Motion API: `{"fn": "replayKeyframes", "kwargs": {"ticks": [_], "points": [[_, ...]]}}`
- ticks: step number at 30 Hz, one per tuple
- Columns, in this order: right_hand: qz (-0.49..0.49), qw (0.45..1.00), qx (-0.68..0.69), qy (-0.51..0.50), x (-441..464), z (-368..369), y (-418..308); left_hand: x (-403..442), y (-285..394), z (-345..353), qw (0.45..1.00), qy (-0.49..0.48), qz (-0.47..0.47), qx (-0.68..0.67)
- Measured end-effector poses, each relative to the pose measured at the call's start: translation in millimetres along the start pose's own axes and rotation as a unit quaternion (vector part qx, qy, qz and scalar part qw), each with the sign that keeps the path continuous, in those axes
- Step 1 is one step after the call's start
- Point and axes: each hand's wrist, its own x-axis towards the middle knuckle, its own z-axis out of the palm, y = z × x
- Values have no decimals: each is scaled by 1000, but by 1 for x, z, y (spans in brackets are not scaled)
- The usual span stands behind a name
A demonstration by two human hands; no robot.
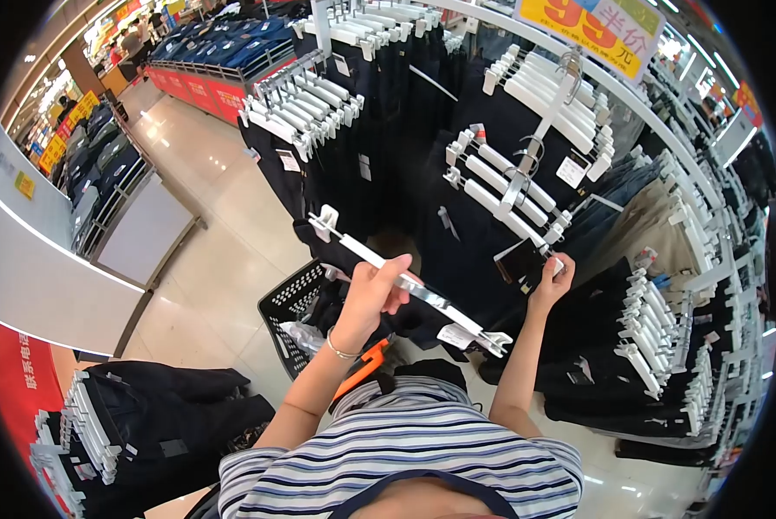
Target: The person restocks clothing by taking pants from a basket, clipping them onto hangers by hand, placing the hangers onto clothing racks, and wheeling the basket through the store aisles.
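Note:
My left hand (pixel 375 298) is closed around the middle of a white clip hanger (pixel 362 251), which slants down to the right in front of my chest. Dark cloth shows under both ends of this hanger, and a white tag (pixel 455 336) sits by its right end. My right hand (pixel 558 277) pinches the right end clip of another white hanger (pixel 492 201) on the rack arm. Dark trousers (pixel 457 251) hang from that one, with a black label (pixel 519 261) beside my fingers.
Below my left arm stands a black shopping basket (pixel 271 303) with an orange handle (pixel 362 368). Racks of trousers on white hangers (pixel 306 108) surround me, with another rack (pixel 89 424) at lower left. A price sign (pixel 596 35) hangs above. Folded jeans (pixel 224 43) fill a far table.

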Motion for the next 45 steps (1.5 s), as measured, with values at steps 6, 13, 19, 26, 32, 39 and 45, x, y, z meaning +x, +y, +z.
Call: {"fn": "replayKeyframes", "kwargs": {"ticks": [6, 13, 19, 26, 32, 39, 45], "points": [[98, 995, 10, 10, -8, 7, -34, 8, 6, 36, 997, -76, -30, -10], [161, 935, 298, -108, -75, -28, -136, 18, 36, 94, 988, -155, 3, 9], [27, 991, -39, 126, -75, -55, -135, 45, 23, 126, 966, -255, 0, 37], [54, 995, -32, 79, -47, -78, -122, 94, -18, 53, 966, -139, 148, 161], [129, 992, 15, 4, -37, -53, -87, 147, -97, -1, 992, -104, 57, 41], [207, 978, 4, -20, -7, -22, -66, 162, -96, -9, 989, -7, 142, 34], [246, 967, -54, -33, -21, -21, -12, 202, -112, -18, 995, 30, 85, 53]]}}
